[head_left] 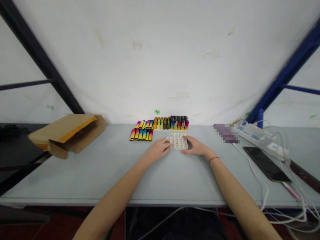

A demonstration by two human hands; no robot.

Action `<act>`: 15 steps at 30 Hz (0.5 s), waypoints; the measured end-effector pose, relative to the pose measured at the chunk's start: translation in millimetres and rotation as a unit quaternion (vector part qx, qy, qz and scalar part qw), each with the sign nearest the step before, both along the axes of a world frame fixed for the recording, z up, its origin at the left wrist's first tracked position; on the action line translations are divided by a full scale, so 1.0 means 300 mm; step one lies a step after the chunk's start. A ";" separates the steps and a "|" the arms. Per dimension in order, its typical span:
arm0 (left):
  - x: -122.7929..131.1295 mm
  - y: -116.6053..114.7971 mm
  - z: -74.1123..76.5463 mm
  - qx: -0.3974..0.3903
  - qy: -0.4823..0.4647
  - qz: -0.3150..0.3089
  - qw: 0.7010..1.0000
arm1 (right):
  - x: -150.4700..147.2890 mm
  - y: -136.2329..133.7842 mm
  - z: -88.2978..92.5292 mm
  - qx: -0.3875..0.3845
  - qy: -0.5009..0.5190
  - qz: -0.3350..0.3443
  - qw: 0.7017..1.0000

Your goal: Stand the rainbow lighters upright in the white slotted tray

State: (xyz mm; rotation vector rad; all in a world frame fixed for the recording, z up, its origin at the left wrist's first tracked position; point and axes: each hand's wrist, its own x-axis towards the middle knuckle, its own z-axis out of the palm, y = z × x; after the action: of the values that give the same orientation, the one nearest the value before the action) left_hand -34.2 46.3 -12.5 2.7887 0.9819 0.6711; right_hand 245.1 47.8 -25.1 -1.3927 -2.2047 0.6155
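A small white tray point(177, 143) with rows of pockets lies on the table in front of me. My right hand point(196, 146) grips its right end, the thumb at the near side and the fingers at the far side. At the left edge, the bent fingers of my left hand point(160, 149) hold the same tray. Right behind it stand upright lighters with dark tops point(179, 123) in a white tray. Beside them is another set of upright lighters point(162, 123) with yellowish tops. Colourful lighters point(141, 134) lie in two rows to the left.
On the left an opened cardboard box point(66, 131) lies on the grey table point(107, 176). To the right are a power strip point(262, 140) with white cables, a black phone point(266, 164) and a blurred purple item point(226, 133). A white wall point(160, 60) rises behind.
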 end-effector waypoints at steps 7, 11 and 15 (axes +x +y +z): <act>-0.076 0.007 0.069 0.070 0.034 0.307 0.949 | -0.006 -0.002 -0.009 0.043 -0.003 0.024 0.999; -0.126 0.016 0.073 0.070 0.067 0.398 0.912 | -0.003 0.006 -0.020 0.059 -0.001 0.033 0.998; -0.116 0.015 0.062 0.069 0.086 0.385 0.916 | -0.005 0.005 -0.020 0.063 -0.001 0.029 0.998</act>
State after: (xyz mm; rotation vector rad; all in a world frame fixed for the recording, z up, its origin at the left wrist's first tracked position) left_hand -69.1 50.9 6.2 2.5312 2.1880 0.5702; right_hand 243.6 49.5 -31.2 -1.2707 -2.2516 0.4860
